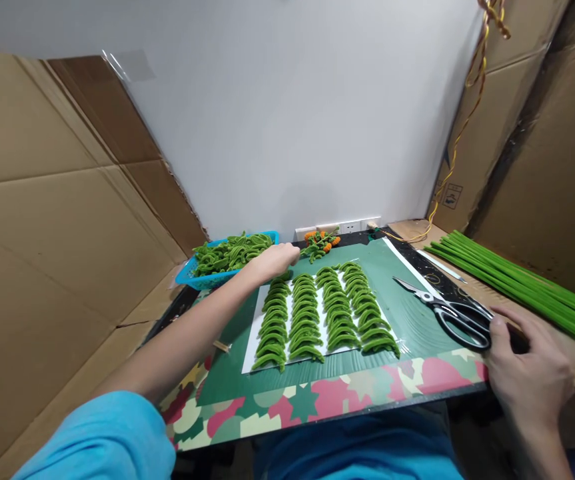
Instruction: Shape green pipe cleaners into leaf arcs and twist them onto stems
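My left hand (278,259) reaches across to the far left corner of a white sheet (251,360). Its fingers are bent together, and whatever they pinch is hidden from me. Below it, curved green fuzzy chenille-stem pieces (307,313) lie on the sheet in several neat columns. At the table's right front edge, my right hand (532,367) curls its thumb and fingers around something dark that I cannot make out. Right beside that hand lie scissors (440,303) with black and grey handles, blades pointing away to the left.
A blue basket (186,272) heaped with green fuzzy pieces stands back left. Orange and green fuzzy sprigs (321,243) lie near the wall sockets (351,227). Long green stems (522,283) and a white pen-like tool (442,265) are at right. Cardboard (42,200) walls the left side.
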`<state>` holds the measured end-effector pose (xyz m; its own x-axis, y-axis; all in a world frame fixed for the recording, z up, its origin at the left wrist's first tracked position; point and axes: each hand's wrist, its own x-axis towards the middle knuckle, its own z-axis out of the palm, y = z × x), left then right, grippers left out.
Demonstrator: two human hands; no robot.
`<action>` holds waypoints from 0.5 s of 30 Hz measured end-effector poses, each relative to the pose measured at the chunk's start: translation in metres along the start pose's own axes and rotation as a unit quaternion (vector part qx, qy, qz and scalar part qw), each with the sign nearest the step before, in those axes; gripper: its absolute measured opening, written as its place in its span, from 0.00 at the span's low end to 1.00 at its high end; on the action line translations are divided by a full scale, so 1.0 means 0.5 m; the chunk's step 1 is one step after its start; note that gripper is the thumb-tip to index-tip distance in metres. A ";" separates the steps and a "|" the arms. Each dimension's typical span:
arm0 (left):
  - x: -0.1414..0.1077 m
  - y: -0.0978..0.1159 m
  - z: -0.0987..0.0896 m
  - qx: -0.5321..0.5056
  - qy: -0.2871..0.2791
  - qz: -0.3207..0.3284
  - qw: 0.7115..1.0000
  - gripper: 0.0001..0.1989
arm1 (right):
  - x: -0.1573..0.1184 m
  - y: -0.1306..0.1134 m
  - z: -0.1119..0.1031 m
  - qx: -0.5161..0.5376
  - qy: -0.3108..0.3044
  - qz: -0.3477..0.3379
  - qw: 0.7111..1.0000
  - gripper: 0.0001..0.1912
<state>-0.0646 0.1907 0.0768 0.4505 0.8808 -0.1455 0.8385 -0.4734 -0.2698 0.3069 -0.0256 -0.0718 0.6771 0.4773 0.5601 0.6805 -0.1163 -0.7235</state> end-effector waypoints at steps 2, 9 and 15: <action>0.009 0.010 -0.004 0.002 -0.013 -0.014 1.000 0.16 | 0.002 -0.001 -0.001 0.005 0.013 -0.006 1.000 0.25; 0.024 0.019 -0.022 0.008 -0.117 -0.069 0.991 0.13 | 0.003 -0.005 -0.001 0.016 0.028 -0.005 0.999 0.22; 0.027 0.006 -0.019 0.015 -0.136 -0.052 0.989 0.15 | 0.004 -0.010 0.002 0.002 0.028 0.022 0.999 0.24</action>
<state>-0.0530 0.2010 0.0832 0.2593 0.8938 -0.3659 0.8648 -0.3835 -0.3241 0.3046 -0.0232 -0.0673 0.7206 0.4230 0.5494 0.6489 -0.1321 -0.7493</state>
